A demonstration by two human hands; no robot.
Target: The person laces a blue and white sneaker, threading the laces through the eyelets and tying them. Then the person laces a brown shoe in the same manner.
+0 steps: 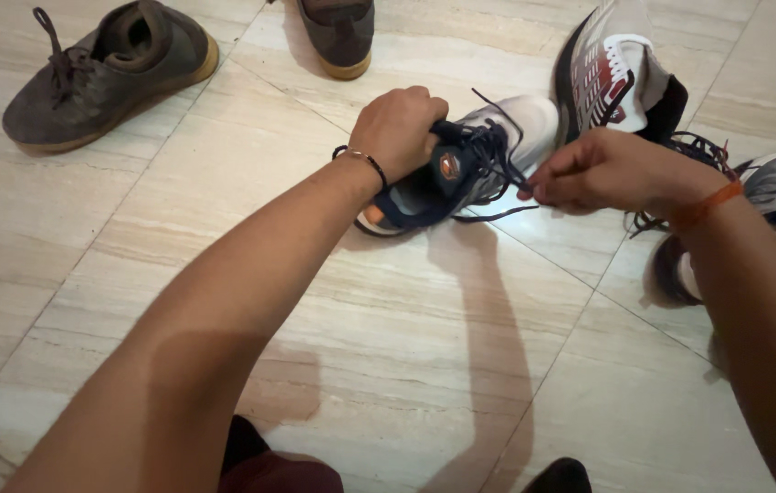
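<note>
A white and navy sneaker with dark laces lies on the tiled floor in the upper middle of the head view. My left hand grips its collar and tongue from above. My right hand pinches one dark lace at the shoe's side and holds it taut. A thin bracelet circles my left wrist and an orange thread band circles my right wrist.
A grey suede shoe sits at the upper left and its mate at the top centre. Another white sneaker stands tipped up at the upper right. A further sneaker lies by my right forearm. Beige marble tiles cover the floor.
</note>
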